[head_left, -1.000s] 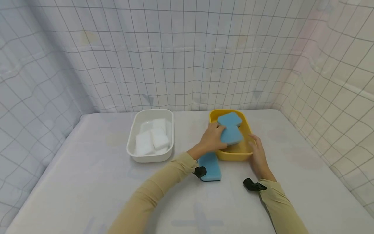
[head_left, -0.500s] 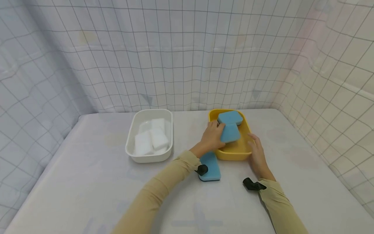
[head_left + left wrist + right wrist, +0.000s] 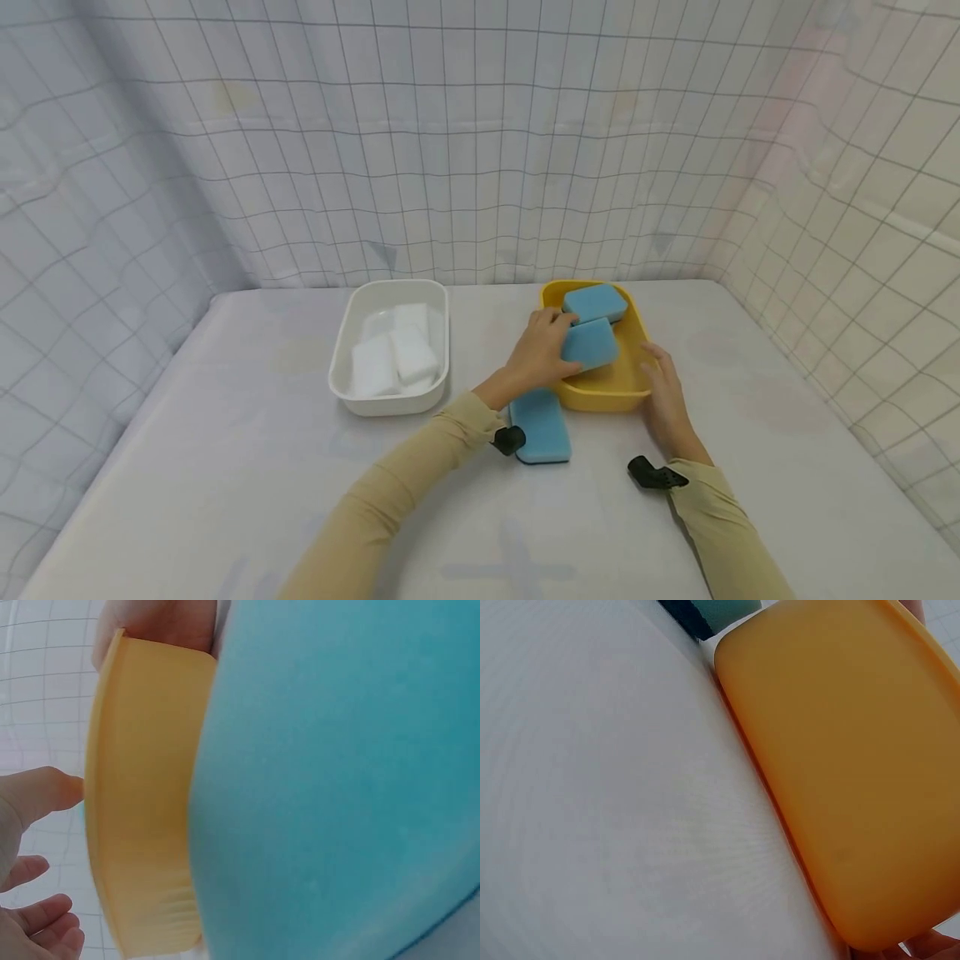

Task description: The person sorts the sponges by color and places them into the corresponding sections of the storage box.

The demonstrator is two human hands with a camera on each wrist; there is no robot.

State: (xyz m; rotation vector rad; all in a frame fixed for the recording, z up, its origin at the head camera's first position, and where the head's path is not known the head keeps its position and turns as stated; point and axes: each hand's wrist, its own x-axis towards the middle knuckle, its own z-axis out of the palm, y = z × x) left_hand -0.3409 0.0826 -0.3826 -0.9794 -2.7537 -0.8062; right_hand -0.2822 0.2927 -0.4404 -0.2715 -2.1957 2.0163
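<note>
My left hand (image 3: 542,346) reaches over the near-left side of a yellow tub (image 3: 622,387) and grips a blue sponge (image 3: 592,343) between thumb and fingers. A second blue sponge (image 3: 596,302) lies at the tub's far end, partly overlapped by the held one. At the tub's right side, my right hand (image 3: 663,400) holds the wall, its fingertips over the rim. Below my left wrist, a blue sponge with a dark underside (image 3: 543,429) lies on the table against the tub's near-left corner. It looms large in the left wrist view as a blue surface (image 3: 337,765).
To the left stands a white tub (image 3: 442,367) holding several white sponges (image 3: 412,354). The white-covered table (image 3: 247,467) is bounded by a gridded curtain (image 3: 480,150) at the back and sides.
The sponge in my left hand has turned anticlockwise and shifted slightly left inside the yellow tub. My right hand has stayed on the tub's right side.
</note>
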